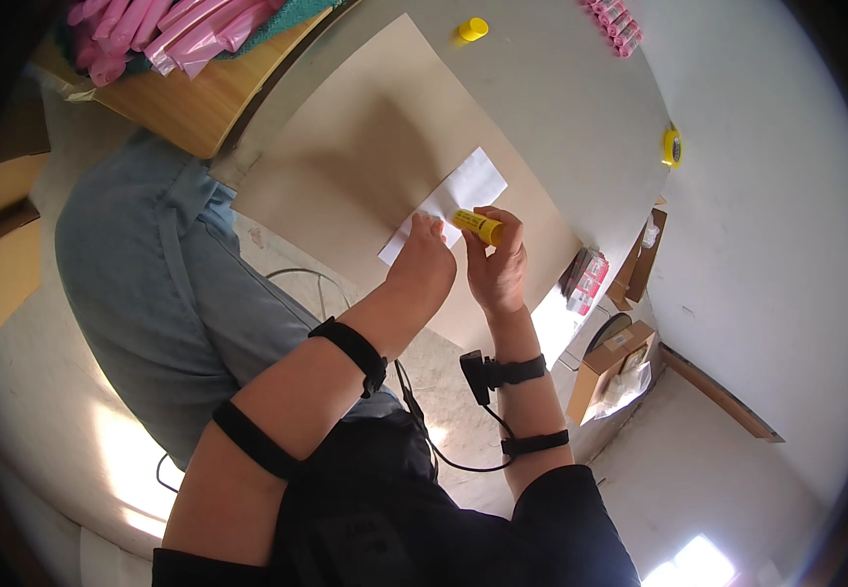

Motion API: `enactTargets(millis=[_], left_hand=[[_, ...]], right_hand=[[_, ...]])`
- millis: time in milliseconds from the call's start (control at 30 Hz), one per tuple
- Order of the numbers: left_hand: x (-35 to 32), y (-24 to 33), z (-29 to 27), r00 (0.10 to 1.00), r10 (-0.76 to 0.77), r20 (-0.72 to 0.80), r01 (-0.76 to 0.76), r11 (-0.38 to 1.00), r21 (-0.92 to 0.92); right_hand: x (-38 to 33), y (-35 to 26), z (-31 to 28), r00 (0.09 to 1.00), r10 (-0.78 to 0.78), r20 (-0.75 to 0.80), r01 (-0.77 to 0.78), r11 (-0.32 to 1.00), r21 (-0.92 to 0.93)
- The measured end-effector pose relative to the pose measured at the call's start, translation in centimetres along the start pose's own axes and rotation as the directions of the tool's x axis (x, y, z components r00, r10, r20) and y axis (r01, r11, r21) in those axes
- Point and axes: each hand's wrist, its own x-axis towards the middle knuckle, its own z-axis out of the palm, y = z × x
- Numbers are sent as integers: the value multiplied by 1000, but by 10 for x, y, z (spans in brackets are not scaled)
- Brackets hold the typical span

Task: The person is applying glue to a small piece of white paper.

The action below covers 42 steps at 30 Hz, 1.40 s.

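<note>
My right hand (498,264) grips a yellow glue stick (480,226), its tip angled down at a strip of white paper (478,181). The paper lies slantwise on a large brown sheet (316,147), which rests on a grey table (532,88). On the paper's nearer half sits my left hand (424,259), its fingers bent and drawn together against the strip; the fingertips are partly hidden. Whether the glue stick touches the paper I cannot tell. A round yellow cap (473,29) stands at the table's far side.
Pink plastic packets (189,29) are heaped on a wooden surface (209,103) at upper left. Small pink rolls (617,26) line the far right of the table, with a yellow tape roll (671,148) at its edge. Red-and-white packs (588,282) and a cardboard box (612,367) are at right.
</note>
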Motion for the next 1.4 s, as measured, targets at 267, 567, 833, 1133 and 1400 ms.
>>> enactTargets(millis=[267, 567, 833, 1133, 1400], left_hand=[[-2, -3, 1, 1000, -14, -27, 16, 999, 43], [-3, -9, -10, 981, 86, 174, -87, 996, -3], [-4, -5, 33, 995, -29, -96, 26, 999, -32], [-1, -10, -15, 987, 119, 111, -116, 993, -30], [-2, -4, -4, 996, -77, -33, 68, 975, -213]], right_hand=[[9, -14, -1, 996, 51, -67, -46, 996, 73], [8, -3, 7, 999, -43, -13, 42, 996, -78], [15, -25, 9, 999, 48, -18, -46, 991, 126], [14, -9, 6, 1000, -23, -7, 23, 1000, 12], [16, -17, 12, 1000, -22, 18, 21, 999, 44]])
